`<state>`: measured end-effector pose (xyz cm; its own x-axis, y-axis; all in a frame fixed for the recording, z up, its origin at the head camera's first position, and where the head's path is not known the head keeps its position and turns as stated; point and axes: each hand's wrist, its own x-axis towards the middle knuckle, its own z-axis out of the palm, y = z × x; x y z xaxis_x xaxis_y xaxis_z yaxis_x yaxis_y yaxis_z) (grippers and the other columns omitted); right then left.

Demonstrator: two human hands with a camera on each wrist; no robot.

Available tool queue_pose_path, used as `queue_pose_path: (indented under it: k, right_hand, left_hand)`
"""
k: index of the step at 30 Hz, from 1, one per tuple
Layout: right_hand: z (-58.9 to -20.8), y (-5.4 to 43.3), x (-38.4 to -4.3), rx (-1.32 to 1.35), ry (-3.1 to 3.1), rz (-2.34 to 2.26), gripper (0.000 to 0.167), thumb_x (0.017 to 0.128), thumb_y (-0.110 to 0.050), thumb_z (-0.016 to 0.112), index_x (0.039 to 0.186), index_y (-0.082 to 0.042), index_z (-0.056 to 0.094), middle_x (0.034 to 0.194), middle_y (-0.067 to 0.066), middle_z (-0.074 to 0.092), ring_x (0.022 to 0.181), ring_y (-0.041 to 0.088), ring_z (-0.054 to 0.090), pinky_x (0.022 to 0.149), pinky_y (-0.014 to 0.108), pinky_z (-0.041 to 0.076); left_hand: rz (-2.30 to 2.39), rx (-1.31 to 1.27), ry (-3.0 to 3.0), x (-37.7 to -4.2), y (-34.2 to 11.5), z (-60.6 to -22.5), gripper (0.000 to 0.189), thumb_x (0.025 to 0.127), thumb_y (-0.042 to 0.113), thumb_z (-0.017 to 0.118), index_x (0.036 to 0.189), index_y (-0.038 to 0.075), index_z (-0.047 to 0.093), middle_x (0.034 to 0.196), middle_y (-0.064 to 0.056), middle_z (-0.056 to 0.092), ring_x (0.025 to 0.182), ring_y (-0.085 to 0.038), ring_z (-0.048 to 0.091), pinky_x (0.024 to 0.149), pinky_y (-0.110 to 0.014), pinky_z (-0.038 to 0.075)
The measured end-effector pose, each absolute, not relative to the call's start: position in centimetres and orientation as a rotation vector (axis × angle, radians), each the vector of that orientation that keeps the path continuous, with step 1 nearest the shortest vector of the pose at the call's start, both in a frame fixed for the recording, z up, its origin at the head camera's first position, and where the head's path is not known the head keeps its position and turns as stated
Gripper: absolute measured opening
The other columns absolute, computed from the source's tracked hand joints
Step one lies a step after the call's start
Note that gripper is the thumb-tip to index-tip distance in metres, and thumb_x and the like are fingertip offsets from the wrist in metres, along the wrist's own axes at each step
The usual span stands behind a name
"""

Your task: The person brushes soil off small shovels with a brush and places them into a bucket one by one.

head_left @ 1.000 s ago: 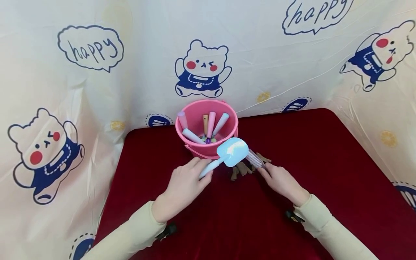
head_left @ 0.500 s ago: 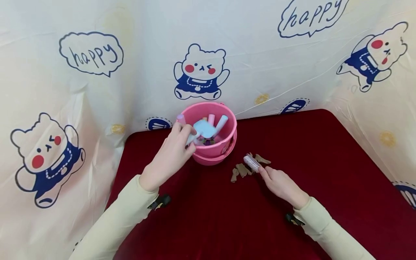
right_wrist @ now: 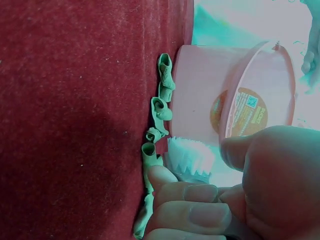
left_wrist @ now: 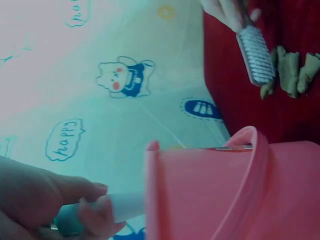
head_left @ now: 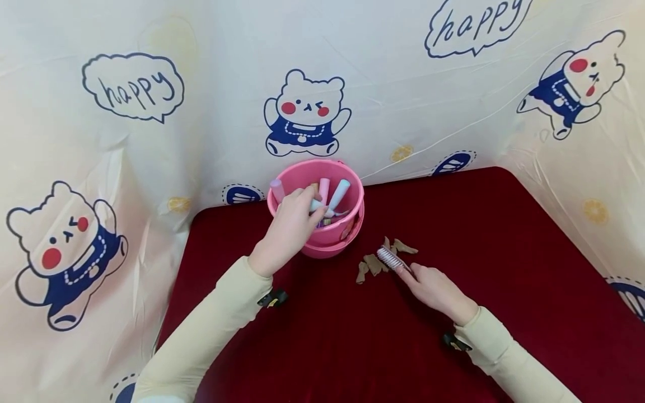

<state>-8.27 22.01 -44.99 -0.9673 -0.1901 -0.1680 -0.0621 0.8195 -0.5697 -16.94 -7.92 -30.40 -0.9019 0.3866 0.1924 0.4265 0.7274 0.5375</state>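
My left hand (head_left: 289, 226) is over the near left rim of the pink bucket (head_left: 325, 249), pinching the light-blue handle of a toy shovel (head_left: 316, 205). The shovel's blade is down inside the bucket, mostly hidden. In the left wrist view, the pale handle (left_wrist: 127, 205) runs from my fingers to behind the rim. My right hand (head_left: 438, 288) grips a brush (head_left: 391, 258) by its handle, white bristles showing. Several curled brown pieces (head_left: 373, 264) lie on the red cloth under and beside the brush head.
More handles stand in the bucket, among them a purple one (head_left: 277, 190), a pink one (head_left: 324, 190) and another light-blue one (head_left: 339, 193). A dark red cloth (head_left: 383, 347) covers the table. Patterned white sheeting (head_left: 403, 84) hangs behind and at both sides.
My left hand has carried the light-blue shovel from in front of the bucket to above it and lowered the blade inside. The right hand and brush have barely moved.
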Motion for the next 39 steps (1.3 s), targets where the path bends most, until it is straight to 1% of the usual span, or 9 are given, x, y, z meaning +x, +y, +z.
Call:
queue_pose_path:
  k: [4,9,13,16,21,26,30,34,39]
  right_hand:
    - [-45.0,21.8,-8.1,-0.198,2.774,-0.86,0.039,0.11,-0.038,0.05,0.083,-0.011,0.053,0.065,0.001,0.043,0.056,0.015,0.042,0.057,0.032,0.039]
    - [-45.1,21.6,-7.8,-0.178,2.746,-0.849,0.037,0.112,-0.035,0.047,0.084,-0.011,0.053,0.066,0.001,0.043,0.058,0.015,0.043,0.058,0.032,0.04]
    - [-45.1,21.6,-7.8,-0.171,2.737,-0.837,0.033,0.112,-0.031,0.046,0.087,-0.01,0.055,0.068,0.002,0.043,0.059,0.016,0.044,0.059,0.033,0.041]
    - [-45.0,21.6,-7.9,-0.173,2.73,-0.834,0.033,0.112,-0.03,0.044,0.09,-0.009,0.056,0.069,0.002,0.044,0.061,0.016,0.045,0.061,0.033,0.042]
    - [-44.9,21.4,-8.1,-0.216,2.749,-0.833,0.039,0.114,-0.034,0.039,0.087,-0.011,0.057,0.068,-0.001,0.043,0.064,0.015,0.047,0.068,0.035,0.044]
    - [-44.8,21.3,-8.2,-0.23,2.767,-0.867,0.04,0.114,-0.031,0.038,0.085,-0.012,0.056,0.069,-0.002,0.047,0.059,0.013,0.045,0.065,0.034,0.042]
    - [-44.7,21.2,-8.1,-0.232,2.775,-0.881,0.037,0.113,-0.027,0.041,0.083,-0.013,0.056,0.068,-0.003,0.048,0.056,0.013,0.042,0.059,0.032,0.041]
    - [-44.6,21.1,-8.1,-0.247,2.808,-0.872,0.034,0.112,-0.026,0.045,0.081,-0.013,0.054,0.065,-0.002,0.044,0.055,0.013,0.041,0.056,0.031,0.04]
    - [-44.6,21.4,-7.9,-0.283,2.847,-0.89,0.028,0.106,-0.021,0.056,0.08,-0.013,0.051,0.062,-0.003,0.04,0.052,0.01,0.039,0.051,0.028,0.036]
  left_hand:
    - [-0.845,-0.683,-2.872,-17.4,-7.2,-31.3,0.021,0.1,0.013,0.071,0.114,0.001,0.062,0.092,-0.012,0.067,0.086,-0.025,0.066,0.075,-0.036,0.057]
    - [-0.788,-0.681,-2.908,-17.3,-7.2,-32.3,0.014,0.099,0.006,0.069,0.111,0.001,0.063,0.096,-0.014,0.063,0.09,-0.026,0.063,0.075,-0.036,0.056]
    - [-0.754,-0.676,-2.879,-17.0,-7.7,-32.6,0.008,0.101,0.006,0.065,0.107,0.002,0.063,0.096,-0.015,0.061,0.089,-0.027,0.063,0.074,-0.037,0.055]
    - [-0.732,-0.676,-2.842,-16.6,-8.1,-32.6,0.011,0.101,0.009,0.064,0.11,0.001,0.064,0.099,-0.016,0.061,0.09,-0.028,0.062,0.076,-0.04,0.054]
    - [-0.746,-0.668,-2.786,-15.7,-8.8,-32.7,0.024,0.099,0.017,0.071,0.117,0.001,0.067,0.106,-0.015,0.063,0.096,-0.028,0.062,0.081,-0.042,0.057]
    - [-0.811,-0.661,-2.706,-14.4,-10.1,-33.0,0.02,0.098,0.018,0.072,0.111,0.003,0.069,0.104,-0.014,0.064,0.093,-0.025,0.061,0.077,-0.039,0.059]
    - [-0.852,-0.629,-2.672,-13.2,-11.2,-33.3,0.013,0.097,0.015,0.073,0.106,0.005,0.069,0.101,-0.011,0.063,0.087,-0.024,0.062,0.072,-0.036,0.057]
    - [-0.851,-0.623,-2.637,-11.9,-12.3,-33.9,0.012,0.096,0.014,0.075,0.105,0.007,0.069,0.1,-0.009,0.063,0.087,-0.025,0.062,0.07,-0.035,0.056]
    - [-0.817,-0.607,-2.623,-10.3,-13.4,-35.2,0.01,0.096,0.015,0.074,0.104,0.009,0.071,0.096,-0.006,0.063,0.081,-0.022,0.061,0.066,-0.034,0.054]
